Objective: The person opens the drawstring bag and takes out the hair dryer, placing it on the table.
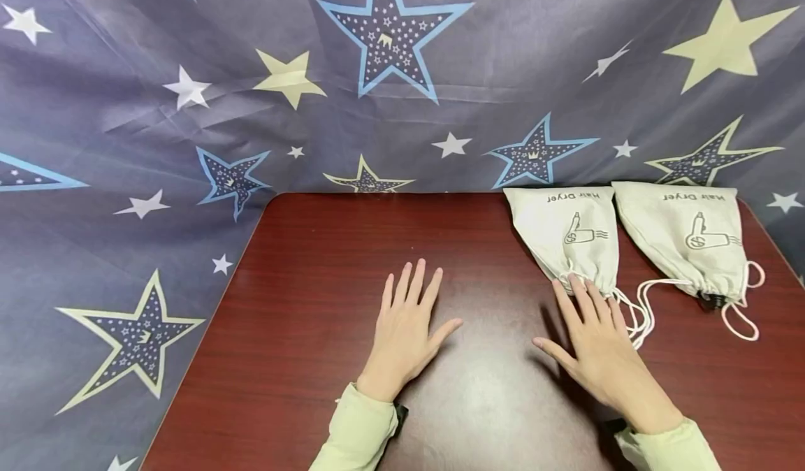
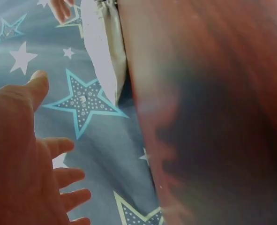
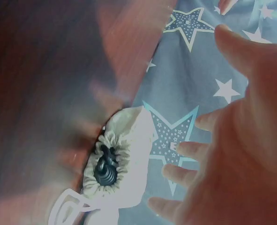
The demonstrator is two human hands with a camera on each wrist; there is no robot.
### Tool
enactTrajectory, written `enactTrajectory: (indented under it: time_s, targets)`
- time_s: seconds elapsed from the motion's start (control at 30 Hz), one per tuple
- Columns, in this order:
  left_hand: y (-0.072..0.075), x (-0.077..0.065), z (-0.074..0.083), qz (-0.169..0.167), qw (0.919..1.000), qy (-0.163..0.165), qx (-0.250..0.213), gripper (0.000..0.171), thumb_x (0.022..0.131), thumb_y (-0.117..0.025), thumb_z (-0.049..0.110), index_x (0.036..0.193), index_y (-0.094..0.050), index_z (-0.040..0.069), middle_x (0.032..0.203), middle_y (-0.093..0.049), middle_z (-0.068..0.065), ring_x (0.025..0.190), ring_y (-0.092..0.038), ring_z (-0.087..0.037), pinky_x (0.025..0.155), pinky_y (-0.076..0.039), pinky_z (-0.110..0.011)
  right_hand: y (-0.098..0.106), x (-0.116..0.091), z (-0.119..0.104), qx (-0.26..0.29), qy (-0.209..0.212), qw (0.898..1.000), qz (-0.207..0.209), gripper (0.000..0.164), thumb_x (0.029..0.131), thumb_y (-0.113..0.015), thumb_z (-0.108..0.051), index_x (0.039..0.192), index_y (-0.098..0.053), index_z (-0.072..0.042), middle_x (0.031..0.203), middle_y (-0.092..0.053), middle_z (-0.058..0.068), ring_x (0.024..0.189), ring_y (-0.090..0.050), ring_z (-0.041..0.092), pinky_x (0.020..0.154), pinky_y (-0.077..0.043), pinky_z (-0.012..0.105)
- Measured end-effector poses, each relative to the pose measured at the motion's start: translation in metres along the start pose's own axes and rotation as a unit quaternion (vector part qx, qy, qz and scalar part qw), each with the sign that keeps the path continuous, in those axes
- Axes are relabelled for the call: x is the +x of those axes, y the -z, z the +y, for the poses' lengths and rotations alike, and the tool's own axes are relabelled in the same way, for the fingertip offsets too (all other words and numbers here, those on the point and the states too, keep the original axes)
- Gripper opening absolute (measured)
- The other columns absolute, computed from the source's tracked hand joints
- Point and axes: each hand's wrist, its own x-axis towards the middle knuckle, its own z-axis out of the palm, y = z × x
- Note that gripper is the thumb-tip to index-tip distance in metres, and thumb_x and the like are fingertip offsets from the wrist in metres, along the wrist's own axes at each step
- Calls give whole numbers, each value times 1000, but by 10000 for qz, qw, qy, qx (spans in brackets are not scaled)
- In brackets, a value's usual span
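Observation:
Two white drawstring bags printed "Hair Dryer" lie at the back right of the table. My left hand (image 1: 405, 331) is spread palm down over the middle of the table, holding nothing. Fingers spread too, my right hand (image 1: 597, 349) hovers in front of the nearer bag (image 1: 566, 233), its fingertips overlapping the gathered mouth in the head view. A dark coiled cord (image 3: 106, 171) shows inside that bag's mouth in the right wrist view. To its right lies the other bag (image 1: 685, 233), with something black at its neck.
The dark red wooden table (image 1: 314, 282) has rounded back corners. Behind it and on the left hangs a grey-blue cloth (image 1: 239, 31) with stars. White drawstrings (image 1: 641, 310) trail across the tabletop between the bags, and more loop at the far right bag's side.

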Motion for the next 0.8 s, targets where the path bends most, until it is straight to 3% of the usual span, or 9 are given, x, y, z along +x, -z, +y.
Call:
enactTrajectory:
  time_s: [0.4,0.63,0.8]
  targets:
    - [-2,21,14,45,9984,-407,-387,75,95,-52,60,155,-35,17,157,-35,-15,145,-34,-31,120,-24,-49,4,6,16,37,147,9997,185,84,92,-65,-47,154,-30,-4,153,-32,27,137,-29,50,105,-26,68]
    - [-9,27,22,115,9962,-597,-622,71,96,-51,58,154,-37,19,154,-41,-12,142,-38,-29,118,-29,-45,3,11,27,74,551,9959,718,78,95,-58,-53,149,-38,0,147,-38,29,130,-36,53,101,-32,64]
    - [-13,30,26,305,9932,-692,-881,68,95,-57,54,151,-41,18,151,-45,-12,140,-42,-29,114,-35,-46,5,12,33,90,620,9946,824,75,96,-56,-52,147,-40,1,146,-40,31,129,-38,54,100,-33,64]
